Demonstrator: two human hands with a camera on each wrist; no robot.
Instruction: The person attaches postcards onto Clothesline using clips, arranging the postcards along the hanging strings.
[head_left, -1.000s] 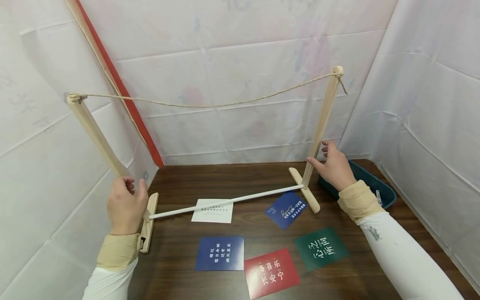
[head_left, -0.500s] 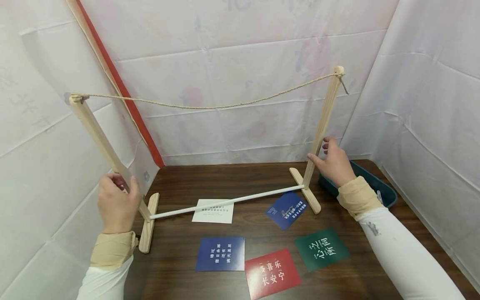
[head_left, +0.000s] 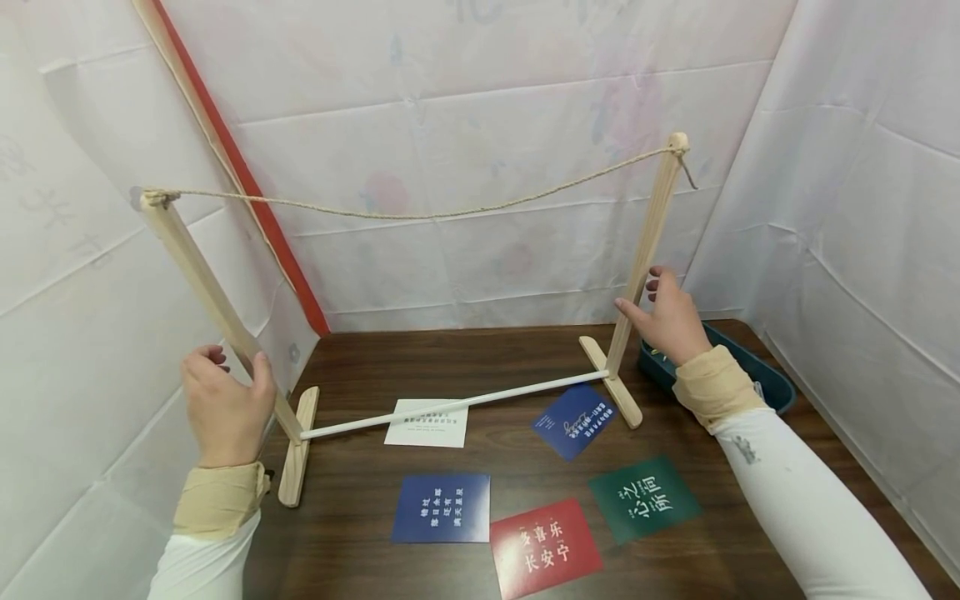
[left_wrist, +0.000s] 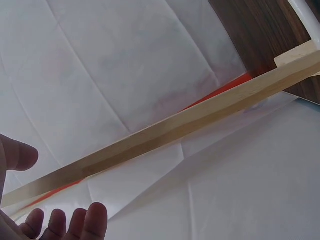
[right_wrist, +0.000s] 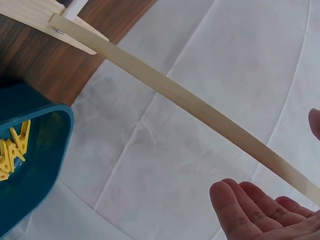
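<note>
The left hand is near the left post, its fingers wide. The right hand, fingers equally wide, is near the right post. A rope joins both posts.

We have the rod between the left post and the right post, the cord above it. On the worktop, three cards lie nearest us, two more cards back by the rod. Right of the right post sits the bin, clips inside.
</note>
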